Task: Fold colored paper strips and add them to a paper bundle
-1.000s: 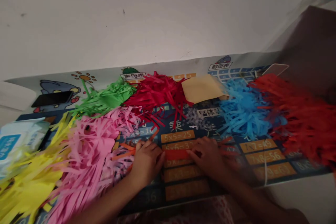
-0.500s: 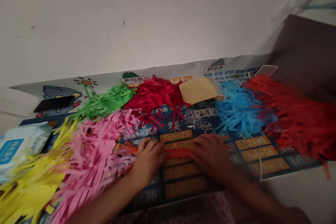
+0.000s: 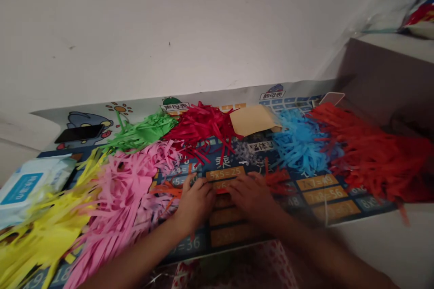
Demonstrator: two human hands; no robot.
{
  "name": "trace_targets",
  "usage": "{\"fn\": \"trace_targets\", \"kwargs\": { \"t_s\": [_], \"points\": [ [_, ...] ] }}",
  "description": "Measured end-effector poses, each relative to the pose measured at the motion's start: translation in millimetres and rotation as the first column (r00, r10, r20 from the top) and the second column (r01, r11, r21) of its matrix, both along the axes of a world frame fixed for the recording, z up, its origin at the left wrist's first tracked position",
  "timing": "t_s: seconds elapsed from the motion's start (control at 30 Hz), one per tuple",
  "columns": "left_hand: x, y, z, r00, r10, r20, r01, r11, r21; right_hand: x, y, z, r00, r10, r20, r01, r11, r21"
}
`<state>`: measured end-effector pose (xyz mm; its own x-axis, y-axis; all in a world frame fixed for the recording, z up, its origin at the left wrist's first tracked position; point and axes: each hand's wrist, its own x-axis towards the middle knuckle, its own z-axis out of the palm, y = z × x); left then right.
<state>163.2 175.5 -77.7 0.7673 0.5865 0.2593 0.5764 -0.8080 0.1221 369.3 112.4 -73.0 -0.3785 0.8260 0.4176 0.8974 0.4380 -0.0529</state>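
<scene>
An orange-red fringed paper strip (image 3: 222, 187) lies across the middle of the printed mat (image 3: 190, 253), its fringes spreading out on both sides of my hands. My left hand (image 3: 197, 195) is closed on its left part, fingers curled. Around its right part my right hand (image 3: 249, 192) is closed, a short stretch of the strip showing between the two hands. Both sets of fingertips are partly hidden. Loose orange fringes (image 3: 167, 189) lie left of my left hand, and more red fringes (image 3: 276, 179) stick out beyond my right hand.
Fringed paper piles surround the hands: yellow (image 3: 57, 221), pink (image 3: 125, 189), green (image 3: 145, 131), dark red (image 3: 203, 122), blue (image 3: 300, 142) and red (image 3: 376, 153). A tan paper (image 3: 254, 120), a black phone (image 3: 79, 133) and a wipes pack (image 3: 30, 185) also lie there.
My right hand has moved left, closer to my left hand, shortening the visible stretch of strip. Red fringes now show beyond my right hand. The camera view has shifted slightly.
</scene>
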Motion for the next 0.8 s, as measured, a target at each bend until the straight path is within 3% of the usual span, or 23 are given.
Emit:
{"fn": "trace_targets", "kwargs": {
  "t_s": [0.1, 0.23, 0.33, 0.47, 0.8],
  "points": [
    [-10.3, -2.4, -3.1, 1.0, -0.021, 0.014, 0.021, 1.0, -0.008, -3.0, -4.0, -13.5, 0.999, 0.042, -0.025, -0.042, 0.998, -0.035],
    [-25.8, -3.1, -2.6, 0.985, -0.026, 0.172, 0.047, 0.992, -0.12, 21.3, -10.6, -29.6, 0.981, -0.051, -0.187, 0.024, 0.989, -0.145],
    [-25.7, -1.5, 2.7, 0.978, 0.055, 0.199, -0.011, 0.977, -0.213, 35.6, -10.7, -25.9, 0.939, -0.162, -0.303, 0.07, 0.953, -0.294],
    [-16.0, 1.4, 6.9, 0.975, 0.153, 0.16, -0.101, 0.951, -0.294, 34.8, -2.9, -13.2, 0.911, -0.279, -0.305, 0.118, 0.883, -0.454],
    [-9.4, 7.0, -3.3, 0.979, 0.193, 0.061, -0.168, 0.943, -0.288, 27.7, 9.6, -9.1, 0.893, -0.383, -0.238, 0.21, 0.82, -0.532]
  ]
}}
